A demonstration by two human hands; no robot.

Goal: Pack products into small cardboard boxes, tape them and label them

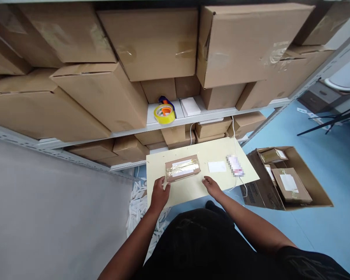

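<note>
A small cardboard box (182, 168) lies on the pale yellow board (189, 190), with a white label and shiny clear tape across its top. My left hand (160, 192) is at the box's near left corner, thumb and fingers apart; whether it touches the cardboard I cannot tell. To the right of the box, my right hand (212, 186) hovers over the board, fingers slightly parted and holding nothing. A white slip of paper (217, 167) lies just beyond it. Farther right rests a phone-like object (235, 165), blurred out, with a white cable.
Shelves packed with cardboard boxes (163, 42) rise behind the board. A tape dispenser with yellow tape (165, 112) and a white paper stack (190, 106) sit on the shelf. An open carton (317, 194) of parcels stands on the floor at right; paper strips (137, 206) litter the left.
</note>
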